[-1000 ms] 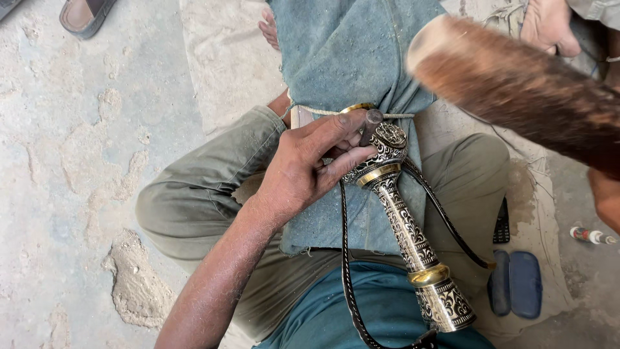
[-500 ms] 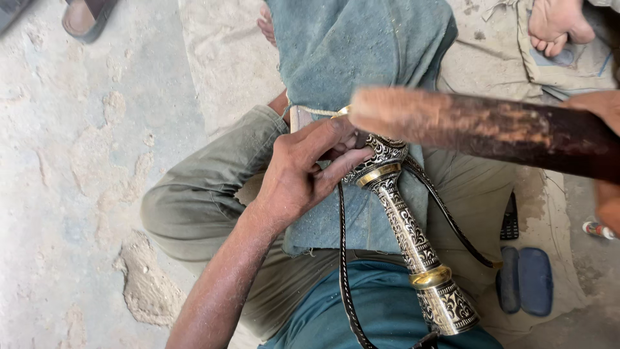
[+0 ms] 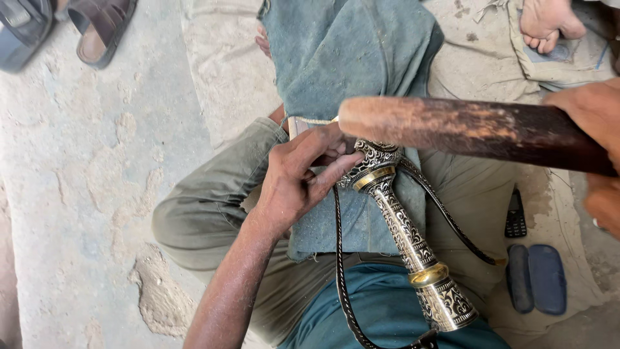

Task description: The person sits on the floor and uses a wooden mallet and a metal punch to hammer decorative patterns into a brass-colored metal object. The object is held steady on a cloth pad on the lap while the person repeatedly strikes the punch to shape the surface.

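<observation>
Left hand: the left hand point(image 3: 294, 184) is down on the lap, its fingers point(image 3: 336, 174) closed around the top of the engraved metal handle point(image 3: 403, 229), pinching it against the blue cloth point(image 3: 349, 64) — same grip as half a second ago, no slip.

Right hand: only part of the right hand point(image 3: 591, 136) shows at the right edge; its fingers are wrapped round the dark end of the wooden club point(image 3: 471, 129).

Wooden club: and there it is, swung lower and flatter! A second ago it slanted down from the upper right; now it lies almost level, its pale blunt end just above the top of the handle. Whether it touches the metal, I cannot tell.

Engraved metal handle: it lies slanted across the lap, silver with black scrollwork and two brass bands, the wide end towards the teal shirt point(image 3: 381, 310). It has not shifted.

Black cord: a twisted black cord point(image 3: 339, 271) loops from the top of the handle down past the shirt.

Around: a brown sandal point(image 3: 100, 29) upper left on the concrete floor point(image 3: 77, 181), a small black phone point(image 3: 515, 216) and a pair of dark blue slippers point(image 3: 536, 278) to the right, another person's bare foot point(image 3: 546, 22) top right.
</observation>
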